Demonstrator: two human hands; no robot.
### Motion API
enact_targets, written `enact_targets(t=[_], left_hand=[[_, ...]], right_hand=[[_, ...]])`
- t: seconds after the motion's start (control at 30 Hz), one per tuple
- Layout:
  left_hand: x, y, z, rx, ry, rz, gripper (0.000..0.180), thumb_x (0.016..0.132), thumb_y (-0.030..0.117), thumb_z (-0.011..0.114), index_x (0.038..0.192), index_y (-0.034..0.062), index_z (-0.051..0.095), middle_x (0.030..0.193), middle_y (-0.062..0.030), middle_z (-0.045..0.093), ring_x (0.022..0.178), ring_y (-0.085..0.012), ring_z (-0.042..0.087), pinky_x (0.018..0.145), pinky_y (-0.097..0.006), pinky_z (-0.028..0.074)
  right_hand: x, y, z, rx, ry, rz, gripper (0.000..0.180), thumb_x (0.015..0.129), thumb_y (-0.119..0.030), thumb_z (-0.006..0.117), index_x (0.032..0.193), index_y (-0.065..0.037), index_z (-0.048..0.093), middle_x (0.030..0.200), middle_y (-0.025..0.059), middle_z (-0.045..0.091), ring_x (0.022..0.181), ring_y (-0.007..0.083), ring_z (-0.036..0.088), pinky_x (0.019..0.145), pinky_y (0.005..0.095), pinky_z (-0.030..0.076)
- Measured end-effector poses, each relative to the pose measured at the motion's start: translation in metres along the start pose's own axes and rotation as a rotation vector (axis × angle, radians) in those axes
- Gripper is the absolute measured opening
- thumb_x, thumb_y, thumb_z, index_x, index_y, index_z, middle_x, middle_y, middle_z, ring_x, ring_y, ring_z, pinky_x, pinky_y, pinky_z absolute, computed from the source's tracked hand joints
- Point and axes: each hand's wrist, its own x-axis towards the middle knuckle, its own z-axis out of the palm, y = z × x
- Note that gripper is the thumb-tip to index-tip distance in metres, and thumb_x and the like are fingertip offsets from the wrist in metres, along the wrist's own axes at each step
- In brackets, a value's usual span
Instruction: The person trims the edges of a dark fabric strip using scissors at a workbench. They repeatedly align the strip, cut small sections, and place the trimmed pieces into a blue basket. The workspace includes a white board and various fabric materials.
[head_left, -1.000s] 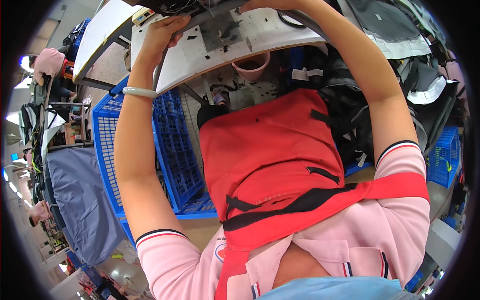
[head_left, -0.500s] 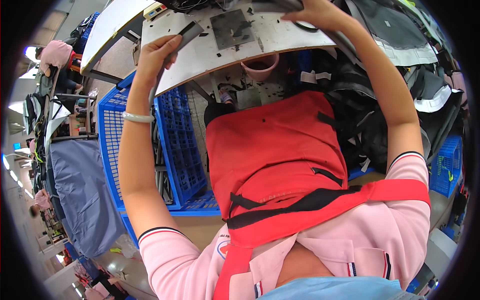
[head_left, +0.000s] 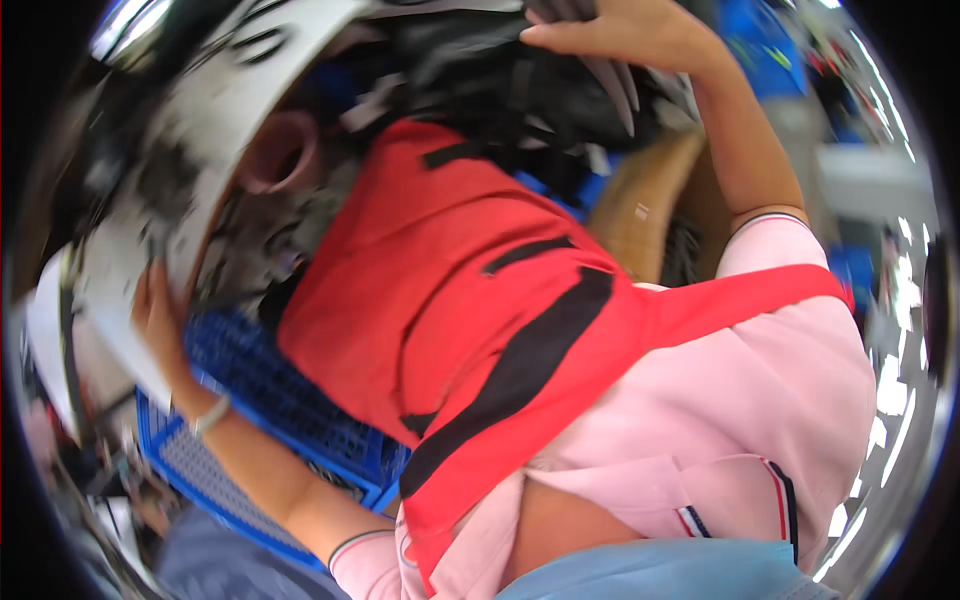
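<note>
My right hand point(head_left: 625, 38) is raised at the top and gripped round some dark grey strips point(head_left: 612, 88). Their pointed ends hang below the fingers, over a heap of black fabric pieces point(head_left: 480, 75). My left hand point(head_left: 162, 322) is at the edge of the white worktable point(head_left: 225, 130), with a pale bangle point(head_left: 209, 414) on its wrist. Motion smears its fingers, and I cannot make out whether anything is in them. A red apron point(head_left: 450, 260) with black straps covers my lap.
A pink bucket point(head_left: 312, 150) stands below the table edge. Blue plastic crates point(head_left: 290, 390) sit beneath my left forearm. A brown cardboard box point(head_left: 645, 205) is by my right side. Dark scraps point(head_left: 172, 180) lie blurred on the table.
The whole view has swung round to the right and blurred. My left hand now appears lower at the left; the grey strip it held is no longer clear. My right hand stays raised with strips.
</note>
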Motion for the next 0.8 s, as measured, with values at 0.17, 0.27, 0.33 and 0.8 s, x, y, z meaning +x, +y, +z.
enact_targets(t=[0.17,0.27,0.33,0.8], left_hand=[[-0.028,0.034,0.025,0.095,0.063,0.001,0.028,0.094,0.034,0.063,0.086,0.008,0.065,0.065,0.0058,0.05,0.055,-0.0031,0.041,0.05,-0.018,0.03],[-0.016,0.032,0.017,0.052,0.045,-0.103,0.026,0.093,0.033,0.065,0.088,0.0073,0.065,0.066,0.0059,0.051,0.058,-0.0031,0.045,0.051,-0.018,0.032],[-0.011,0.03,0.025,-0.035,0.02,-0.084,0.028,0.093,0.032,0.065,0.09,0.0035,0.066,0.067,0.004,0.054,0.06,-0.0058,0.049,0.051,-0.021,0.035],[-0.029,0.046,0.027,-0.056,0.104,-0.088,0.029,0.087,0.027,0.071,0.095,-0.0014,0.07,0.07,-0.0017,0.064,0.055,-0.0066,0.052,0.049,-0.021,0.038]], right_hand=[[-0.147,0.049,-0.071,0.156,-0.366,0.51,0.062,0.075,-0.022,0.076,0.131,-0.009,0.053,0.102,0.004,0.058,0.097,0.0159,0.057,0.086,0.0285,0.047],[-0.155,0.064,-0.064,0.045,-0.223,0.544,0.056,0.079,-0.02,0.073,0.13,-0.01,0.054,0.102,0.0055,0.058,0.103,0.0163,0.056,0.088,0.028,0.046],[-0.131,0.077,-0.036,0.013,-0.041,0.397,0.046,0.083,-0.026,0.07,0.124,-0.01,0.058,0.09,0.0061,0.063,0.089,0.0181,0.061,0.084,0.0305,0.048],[0.288,-0.002,0.168,-0.25,-0.065,-0.178,0.053,0.08,-0.028,0.07,0.121,0.002,0.055,0.116,0.0233,0.062,0.105,0.0359,0.061,0.089,0.0388,0.049]])
